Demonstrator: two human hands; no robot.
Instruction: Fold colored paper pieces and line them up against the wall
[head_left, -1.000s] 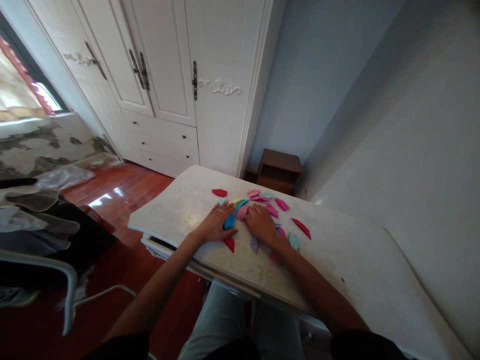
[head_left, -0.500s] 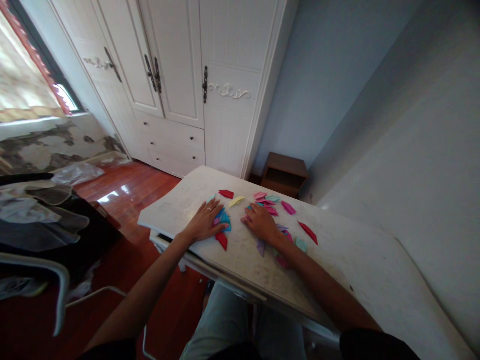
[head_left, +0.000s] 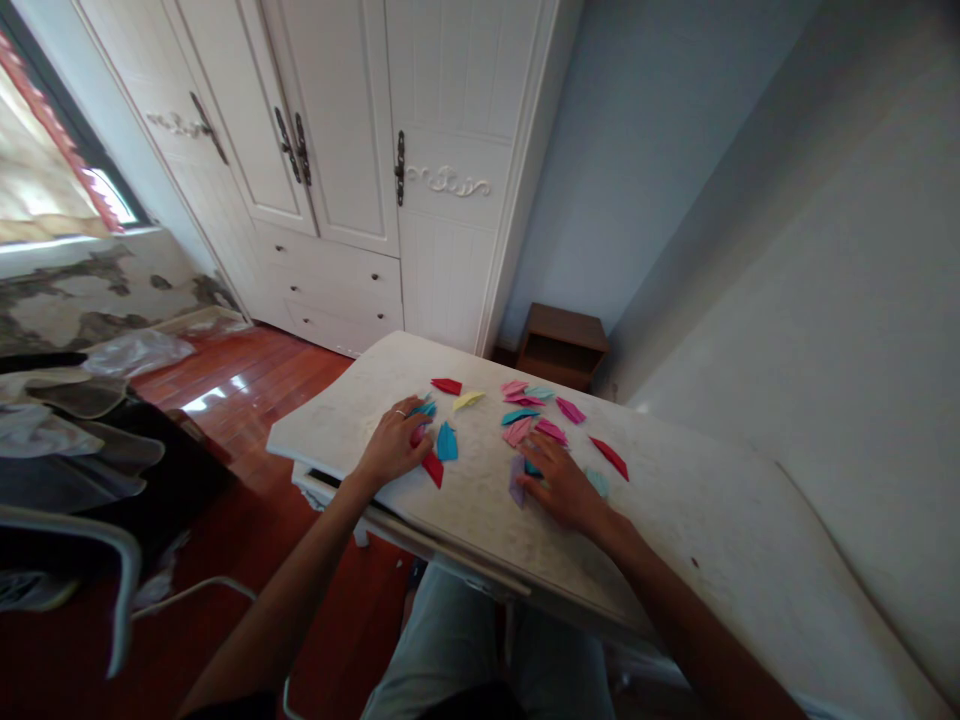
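Observation:
My left hand (head_left: 396,440) rests low on the white table (head_left: 675,520), its thumb and fingers apart and curved over a pink folded paper piece (head_left: 418,436) and a blue one (head_left: 426,408). A red folded paper (head_left: 433,470) lies by its thumb, with a blue folded paper (head_left: 447,441) just to the right. My right hand (head_left: 562,483) is spread over the right group, its thumb by a lilac folded paper (head_left: 517,482). Part of a blue piece (head_left: 531,467) shows under its fingers. Beyond them lie pink (head_left: 517,431) and magenta (head_left: 551,431) folded papers.
Farther back lie a yellow folded paper (head_left: 469,400), a red one (head_left: 446,385) and several pink and teal ones. Another red piece (head_left: 609,457) lies to the right. A white wardrobe (head_left: 450,260) and a brown nightstand (head_left: 562,340) stand behind. A chair (head_left: 124,560) is at left.
My right hand has moved right and toward me, uncovering pink and blue papers. My left hand has shifted slightly left and curled, leaving a blue paper exposed beside it.

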